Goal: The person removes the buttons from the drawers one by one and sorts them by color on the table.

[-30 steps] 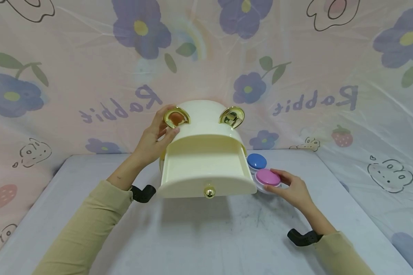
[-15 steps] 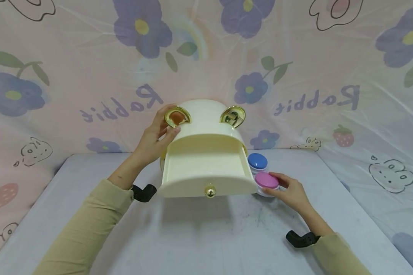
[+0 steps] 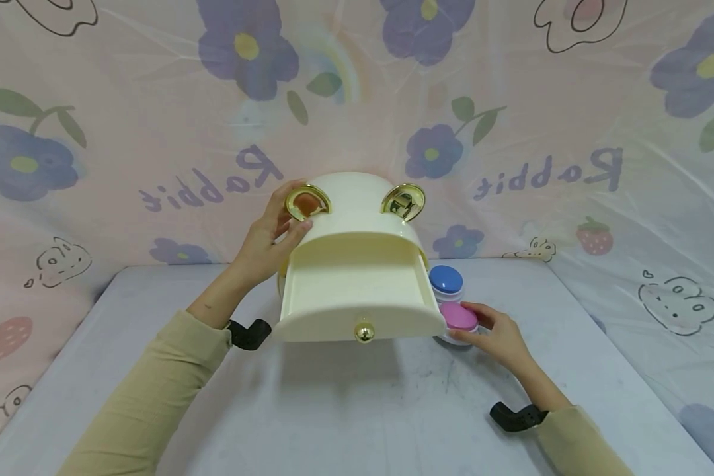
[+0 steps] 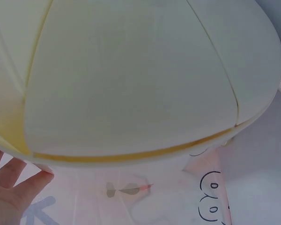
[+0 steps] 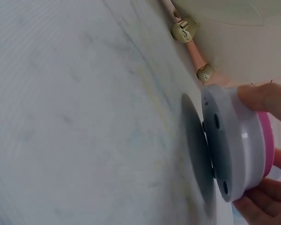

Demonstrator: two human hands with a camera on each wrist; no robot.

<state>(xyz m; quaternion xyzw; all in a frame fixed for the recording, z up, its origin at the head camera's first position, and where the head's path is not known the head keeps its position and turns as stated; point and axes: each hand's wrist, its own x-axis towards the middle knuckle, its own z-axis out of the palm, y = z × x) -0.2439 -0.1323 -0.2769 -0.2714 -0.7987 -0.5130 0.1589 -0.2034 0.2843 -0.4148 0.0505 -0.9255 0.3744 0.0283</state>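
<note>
Opening looks done; the work at the right looks unfinished.
From where I stand, at the left, the person's left hand (image 3: 268, 241) has its thumb and fingers curled about a shiny gold rounded ear (image 3: 307, 202) on the cream plastic drawer box (image 3: 354, 201). In the middle, the cream curved-front drawer (image 3: 327, 324) with its round gold knob (image 3: 364, 332) stands pulled out toward the near side, so that part seems finished. To the right of it are a round white tub with a blue lid (image 3: 446, 280), farther off, and a nearer round white tub with a pink lid (image 3: 457, 317) (whether it rests fully on the pale tabletop (image 3: 357, 416), I cannot tell). The right hand (image 3: 502, 338) pinches the nearer tub between thumb and fingers; its release seems left.
</note>
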